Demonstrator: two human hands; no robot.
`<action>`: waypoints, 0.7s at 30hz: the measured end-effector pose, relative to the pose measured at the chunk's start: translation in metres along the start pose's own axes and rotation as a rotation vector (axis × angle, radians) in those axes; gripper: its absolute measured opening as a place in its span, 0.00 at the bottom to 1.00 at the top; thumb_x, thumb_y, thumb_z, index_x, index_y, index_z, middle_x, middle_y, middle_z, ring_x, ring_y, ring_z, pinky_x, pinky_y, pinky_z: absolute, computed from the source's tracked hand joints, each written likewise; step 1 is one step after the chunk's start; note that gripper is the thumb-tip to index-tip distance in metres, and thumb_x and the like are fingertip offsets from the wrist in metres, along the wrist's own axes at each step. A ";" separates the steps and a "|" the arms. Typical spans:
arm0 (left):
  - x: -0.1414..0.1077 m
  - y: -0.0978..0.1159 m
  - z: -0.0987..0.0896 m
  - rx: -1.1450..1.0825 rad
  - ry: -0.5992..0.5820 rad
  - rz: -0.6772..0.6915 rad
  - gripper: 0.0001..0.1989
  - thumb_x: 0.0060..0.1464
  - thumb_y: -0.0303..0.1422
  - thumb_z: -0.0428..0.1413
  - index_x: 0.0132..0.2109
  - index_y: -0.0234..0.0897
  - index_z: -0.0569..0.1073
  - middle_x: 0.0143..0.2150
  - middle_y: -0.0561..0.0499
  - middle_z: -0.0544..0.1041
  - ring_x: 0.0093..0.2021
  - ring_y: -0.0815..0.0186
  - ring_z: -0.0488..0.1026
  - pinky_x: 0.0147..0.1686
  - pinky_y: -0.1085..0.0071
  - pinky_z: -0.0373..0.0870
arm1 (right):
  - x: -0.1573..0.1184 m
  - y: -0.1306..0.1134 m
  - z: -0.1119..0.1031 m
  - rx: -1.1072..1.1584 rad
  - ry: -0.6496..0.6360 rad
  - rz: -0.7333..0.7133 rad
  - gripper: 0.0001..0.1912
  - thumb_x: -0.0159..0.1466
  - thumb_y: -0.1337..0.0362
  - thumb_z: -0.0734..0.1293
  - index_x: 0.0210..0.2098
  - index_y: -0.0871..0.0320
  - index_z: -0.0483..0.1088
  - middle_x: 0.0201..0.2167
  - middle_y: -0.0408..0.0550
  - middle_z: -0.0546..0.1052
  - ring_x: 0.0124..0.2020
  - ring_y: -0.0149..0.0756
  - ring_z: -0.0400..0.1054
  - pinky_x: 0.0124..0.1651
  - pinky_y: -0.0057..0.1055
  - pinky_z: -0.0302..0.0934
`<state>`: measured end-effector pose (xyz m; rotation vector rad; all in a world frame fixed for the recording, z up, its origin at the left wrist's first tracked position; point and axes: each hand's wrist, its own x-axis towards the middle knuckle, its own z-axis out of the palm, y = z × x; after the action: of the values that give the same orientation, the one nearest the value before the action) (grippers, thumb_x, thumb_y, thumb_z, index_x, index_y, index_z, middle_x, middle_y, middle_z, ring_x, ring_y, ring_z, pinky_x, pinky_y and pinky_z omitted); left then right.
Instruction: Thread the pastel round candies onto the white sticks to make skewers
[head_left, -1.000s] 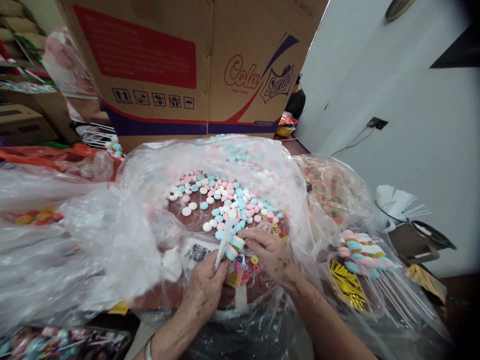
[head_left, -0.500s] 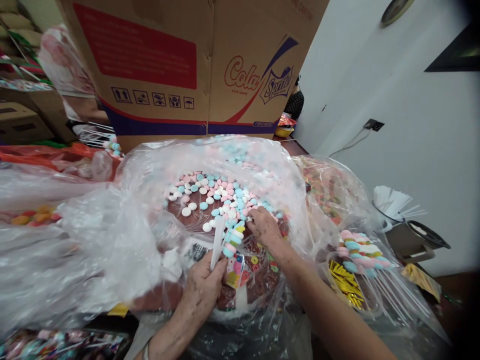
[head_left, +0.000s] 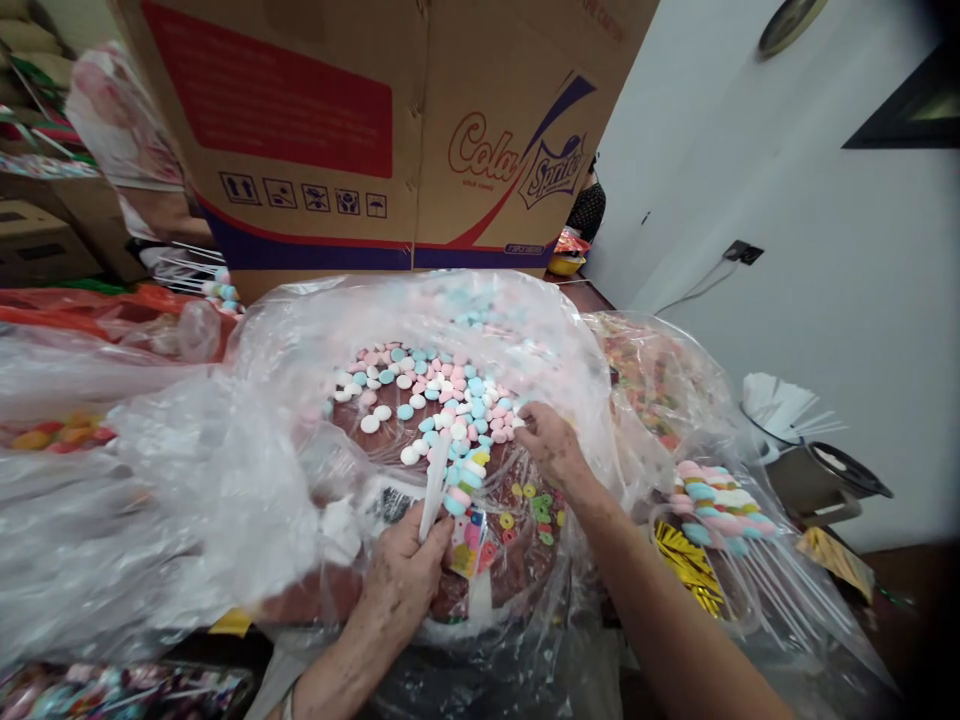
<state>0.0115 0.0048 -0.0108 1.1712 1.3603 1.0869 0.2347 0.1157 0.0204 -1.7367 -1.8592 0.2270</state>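
My left hand (head_left: 409, 565) is closed around a white stick (head_left: 433, 490) at the lower middle, and beside it stands a short stack of blue, white, green and yellow candies (head_left: 465, 480). My right hand (head_left: 551, 440) is at the right edge of the loose pink, blue and white candies (head_left: 450, 395), its fingers bent together near a pale candy; whether it grips one is too small to tell. The loose candies lie on a brown surface inside an open clear plastic bag (head_left: 300, 330). Small ring candies (head_left: 536, 510) lie below my right hand.
A large cardboard box (head_left: 315, 130) stands behind the bag. At right are finished candy skewers (head_left: 720, 500), gold ties (head_left: 686, 570) in a clear tub, and a dark pitcher (head_left: 817, 480). Wrapped candies (head_left: 127, 690) fill the lower left. A person (head_left: 142, 150) is behind at left.
My right hand has moved a little to the right, uncovering more pink candies and green rings. My left hand keeps its hold on the stick in nearly the same place.
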 end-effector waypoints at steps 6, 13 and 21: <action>0.000 0.003 0.000 0.013 -0.002 0.002 0.15 0.50 0.42 0.55 0.37 0.35 0.79 0.20 0.55 0.71 0.22 0.65 0.68 0.21 0.74 0.64 | 0.001 -0.009 0.009 -0.168 -0.075 0.004 0.09 0.58 0.68 0.59 0.37 0.58 0.69 0.37 0.49 0.73 0.35 0.38 0.65 0.38 0.30 0.55; 0.000 -0.002 0.002 -0.023 0.022 -0.012 0.16 0.50 0.42 0.56 0.38 0.35 0.79 0.19 0.57 0.70 0.20 0.67 0.66 0.21 0.74 0.63 | 0.004 -0.017 0.007 -0.345 -0.211 -0.044 0.10 0.61 0.71 0.59 0.38 0.59 0.70 0.40 0.53 0.75 0.43 0.40 0.66 0.44 0.30 0.55; -0.004 0.009 0.001 -0.058 -0.003 -0.057 0.15 0.49 0.42 0.57 0.36 0.35 0.78 0.16 0.58 0.68 0.16 0.69 0.63 0.14 0.76 0.58 | 0.001 -0.028 0.002 -0.414 -0.324 -0.094 0.12 0.62 0.70 0.61 0.44 0.59 0.71 0.40 0.54 0.76 0.42 0.42 0.67 0.42 0.31 0.56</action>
<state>0.0134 0.0022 -0.0016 1.0859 1.3433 1.0762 0.2095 0.1135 0.0325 -1.9665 -2.3492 0.0932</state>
